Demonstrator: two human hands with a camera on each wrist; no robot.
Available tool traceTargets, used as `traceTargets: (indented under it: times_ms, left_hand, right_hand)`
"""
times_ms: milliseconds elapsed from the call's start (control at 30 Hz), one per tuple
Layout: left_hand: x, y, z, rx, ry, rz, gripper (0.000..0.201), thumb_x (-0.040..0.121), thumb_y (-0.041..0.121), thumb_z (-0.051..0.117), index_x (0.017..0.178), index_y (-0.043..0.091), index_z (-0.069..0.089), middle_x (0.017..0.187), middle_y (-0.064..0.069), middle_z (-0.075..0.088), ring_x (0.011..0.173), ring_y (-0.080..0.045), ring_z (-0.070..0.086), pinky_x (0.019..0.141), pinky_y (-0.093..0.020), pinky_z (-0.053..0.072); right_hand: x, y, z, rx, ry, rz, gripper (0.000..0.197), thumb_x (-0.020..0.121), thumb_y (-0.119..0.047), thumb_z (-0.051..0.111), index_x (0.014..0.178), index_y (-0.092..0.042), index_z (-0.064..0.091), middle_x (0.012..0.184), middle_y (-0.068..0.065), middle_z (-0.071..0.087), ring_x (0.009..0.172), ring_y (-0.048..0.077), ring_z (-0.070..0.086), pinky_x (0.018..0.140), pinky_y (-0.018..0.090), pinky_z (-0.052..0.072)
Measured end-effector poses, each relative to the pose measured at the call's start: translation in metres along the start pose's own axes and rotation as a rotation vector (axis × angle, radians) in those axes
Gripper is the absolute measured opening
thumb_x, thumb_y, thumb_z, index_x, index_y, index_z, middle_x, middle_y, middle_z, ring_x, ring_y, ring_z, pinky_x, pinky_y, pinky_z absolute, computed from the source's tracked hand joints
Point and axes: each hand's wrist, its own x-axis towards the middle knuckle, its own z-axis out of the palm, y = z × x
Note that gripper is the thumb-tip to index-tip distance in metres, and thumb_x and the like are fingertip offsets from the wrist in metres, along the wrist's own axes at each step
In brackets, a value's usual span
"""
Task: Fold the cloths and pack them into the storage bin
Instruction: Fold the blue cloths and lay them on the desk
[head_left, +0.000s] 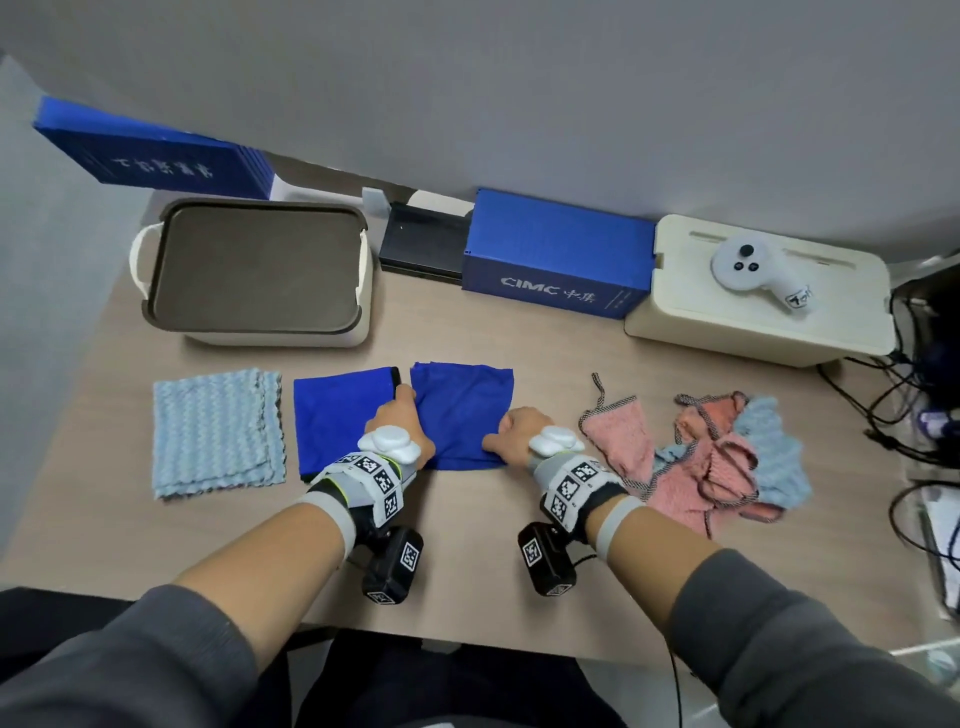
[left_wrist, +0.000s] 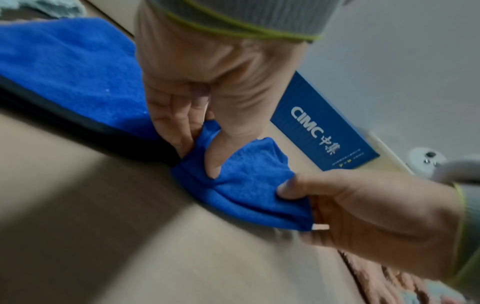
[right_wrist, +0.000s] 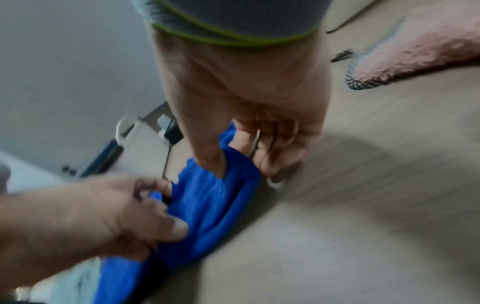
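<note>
Both hands, left (head_left: 399, 432) and right (head_left: 519, 434), apparently pinch blue cloth (head_left: 462, 410).

The storage bin (head_left: 358, 291) is set behind three folded cloths (head_left: 218, 431); unfolded cloths (head_left: 717, 457) are heaped to their right.

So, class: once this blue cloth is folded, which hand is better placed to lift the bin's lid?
Probably left hand: the lidded bin sits far-left; right hand would cross over.

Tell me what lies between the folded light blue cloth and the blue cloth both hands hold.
Another folded blue cloth, shown in the head view.
</note>
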Motion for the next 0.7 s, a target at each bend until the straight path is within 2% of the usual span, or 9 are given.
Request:
traceTargets:
  times_ms: [100, 167, 267, 367, 433, 500, 533, 600, 700]
  left_hand:
    - [-0.006, -0.001, -0.011, -0.116, 0.002, 0.005, 0.074, 0.064, 0.026, 0.082, 0.125, 0.016, 0.042, 0.111, -0.007, 0.060, 0.091, -0.026, 0.059, 0.076, -0.033, 0.050]
    - [-0.010, 0.001, -0.019, -0.251, 0.042, 0.044, 0.082, 0.062, 0.025, 0.084, 0.131, 0.014, 0.041, 0.122, -0.008, 0.054, 0.099, -0.025, 0.057, 0.081, -0.032, 0.048]
    - [-0.015, 0.005, -0.043, -0.404, 0.144, 0.350, 0.113, 0.054, 0.030, 0.089, 0.147, 0.018, 0.027, 0.148, -0.008, 0.034, 0.134, -0.025, 0.037, 0.109, -0.036, 0.035]
    - [-0.024, 0.007, -0.071, -0.291, 0.113, 0.737, 0.123, 0.048, 0.038, 0.083, 0.151, 0.026, 0.017, 0.157, -0.001, 0.024, 0.145, -0.022, 0.018, 0.118, -0.039, 0.022]
    - [-0.029, 0.004, -0.084, -0.223, -0.008, 0.866, 0.111, 0.047, 0.041, 0.082, 0.146, 0.032, 0.031, 0.144, 0.001, 0.045, 0.136, -0.020, 0.036, 0.112, -0.035, 0.031]
    - [-0.038, -0.010, -0.095, -0.174, -0.133, 0.848, 0.077, 0.047, 0.048, 0.081, 0.120, 0.034, 0.058, 0.108, 0.006, 0.064, 0.105, -0.018, 0.058, 0.093, -0.037, 0.048]
    - [-0.040, -0.018, -0.098, -0.128, -0.147, 0.823, 0.058, 0.048, 0.053, 0.078, 0.101, 0.032, 0.065, 0.092, 0.008, 0.064, 0.093, -0.019, 0.060, 0.084, -0.040, 0.050]
    - [-0.042, -0.043, -0.101, -0.106, -0.109, 0.775, 0.041, 0.050, 0.059, 0.073, 0.075, 0.030, 0.062, 0.077, 0.010, 0.056, 0.083, -0.019, 0.056, 0.078, -0.040, 0.048]
    - [-0.042, -0.069, -0.100, -0.268, -0.123, 0.714, 0.037, 0.058, 0.052, 0.074, 0.066, 0.021, 0.056, 0.063, 0.008, 0.049, 0.062, -0.013, 0.045, 0.063, -0.033, 0.038]
  right_hand:
    - [-0.012, -0.004, -0.012, 0.350, 0.081, -0.169, 0.032, 0.064, -0.025, 0.065, 0.057, -0.020, 0.033, 0.057, -0.005, 0.034, 0.056, 0.015, 0.032, 0.053, 0.029, 0.027]
    - [-0.023, -0.011, -0.026, 0.423, 0.101, -0.290, 0.029, 0.059, -0.020, 0.058, 0.058, -0.022, 0.029, 0.057, -0.006, 0.028, 0.056, 0.015, 0.027, 0.052, 0.029, 0.023]
    - [-0.040, -0.027, -0.052, 0.342, 0.017, -0.445, 0.023, 0.058, -0.016, 0.055, 0.059, -0.023, 0.033, 0.059, -0.003, 0.035, 0.059, 0.017, 0.033, 0.055, 0.032, 0.032]
    - [-0.059, -0.048, -0.071, 0.207, -0.094, -0.549, 0.019, 0.060, -0.013, 0.053, 0.063, -0.024, 0.038, 0.058, -0.006, 0.037, 0.057, 0.017, 0.033, 0.052, 0.028, 0.032]
    - [-0.068, -0.063, -0.075, 0.127, -0.145, -0.592, 0.016, 0.062, -0.013, 0.052, 0.065, -0.024, 0.040, 0.052, -0.014, 0.038, 0.052, 0.011, 0.032, 0.050, 0.025, 0.030]
    - [-0.076, -0.077, -0.071, 0.124, -0.200, -0.601, 0.015, 0.065, -0.010, 0.051, 0.068, -0.023, 0.044, 0.046, -0.016, 0.041, 0.047, 0.007, 0.034, 0.047, 0.023, 0.029]
    - [-0.077, -0.083, -0.069, 0.147, -0.215, -0.583, 0.014, 0.066, -0.010, 0.050, 0.069, -0.022, 0.045, 0.046, -0.015, 0.042, 0.046, 0.007, 0.034, 0.046, 0.022, 0.030]
    - [-0.076, -0.093, -0.058, 0.186, -0.196, -0.543, 0.012, 0.063, -0.012, 0.049, 0.070, -0.022, 0.048, 0.048, -0.011, 0.044, 0.048, 0.012, 0.036, 0.046, 0.021, 0.032]
    - [-0.067, -0.092, -0.046, 0.123, -0.117, -0.501, 0.017, 0.066, -0.012, 0.052, 0.074, -0.027, 0.055, 0.059, 0.001, 0.056, 0.052, 0.018, 0.048, 0.051, 0.026, 0.043]
